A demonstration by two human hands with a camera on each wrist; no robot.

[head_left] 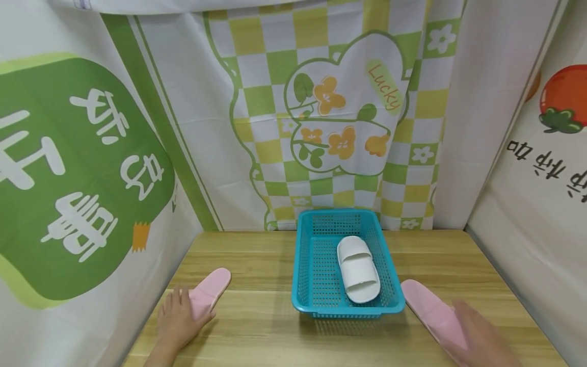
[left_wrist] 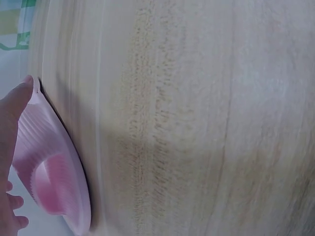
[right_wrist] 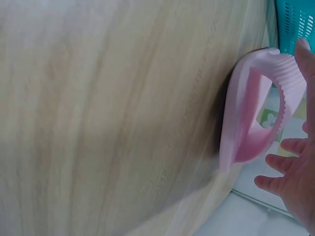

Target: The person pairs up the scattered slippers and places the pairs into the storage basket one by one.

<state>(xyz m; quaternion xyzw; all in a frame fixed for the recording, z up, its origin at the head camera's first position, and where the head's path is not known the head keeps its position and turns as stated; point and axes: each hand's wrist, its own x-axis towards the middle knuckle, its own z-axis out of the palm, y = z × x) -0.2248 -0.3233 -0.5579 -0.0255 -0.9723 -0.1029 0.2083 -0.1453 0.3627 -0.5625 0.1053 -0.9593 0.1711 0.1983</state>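
L hand (head_left: 178, 317), fingers spread & slack-looking, lies over a pale-pink, ribbed-strap slipper (head_left: 216, 281) on the wood-grain tabletop (head_left: 257, 331); can't tell if it grips. R hand (head_left: 487, 337), blurred in head view, has fingers apart, nothing pinched, by a second pale-pink slipper (head_left: 428, 310), R of the teal, perforated plastic basket (head_left: 295, 275). Risks, prob.: w/ such loose fingers, either slipper cd slide or tip if lifted; R slipper's far end is v. near basket, so a nudge cd jolt it & shift the white ribbed slip-on (head_left: 358, 270) inside.

The left slipper (head_left: 213, 287) and right slipper (head_left: 433, 312) are pink, the middle slipper (head_left: 359, 270) white. The basket (head_left: 348, 310) is teal, the backdrop (head_left: 260, 101) green-yellow-white checked.
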